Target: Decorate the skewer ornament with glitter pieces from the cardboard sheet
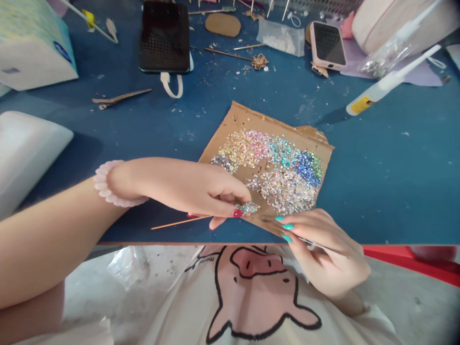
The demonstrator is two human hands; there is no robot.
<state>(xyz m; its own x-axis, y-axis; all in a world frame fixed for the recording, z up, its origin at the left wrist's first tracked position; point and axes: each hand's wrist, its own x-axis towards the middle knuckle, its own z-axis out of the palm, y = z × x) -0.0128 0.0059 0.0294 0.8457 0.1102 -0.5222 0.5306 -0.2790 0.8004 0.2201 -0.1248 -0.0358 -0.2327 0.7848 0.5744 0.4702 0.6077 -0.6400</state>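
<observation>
My left hand [201, 189], with a pink bead bracelet [104, 184] at the wrist, pinches a small leaf-shaped piece covered in sparkling chips [249, 207]. A thin wooden stick [176, 224] runs out leftward from under that hand; whether it joins the piece is hidden. Fine metal tweezers [312, 243] are gripped in my right hand [330, 254], their tips just right of the piece and apart from it. Both hands are at the near edge of a cardboard sheet [235, 115]. On it lie glittering chips sorted by colour, with a large silvery heap [287, 191] closest to my right hand.
Behind the cardboard are a black device [165, 38], a phone [328, 45], a bag of white bits [280, 37] and a flower-tipped stick [258, 61]. A glue bottle [370, 98] stands right. Left are a metal clip [120, 98] and a tissue box [36, 52].
</observation>
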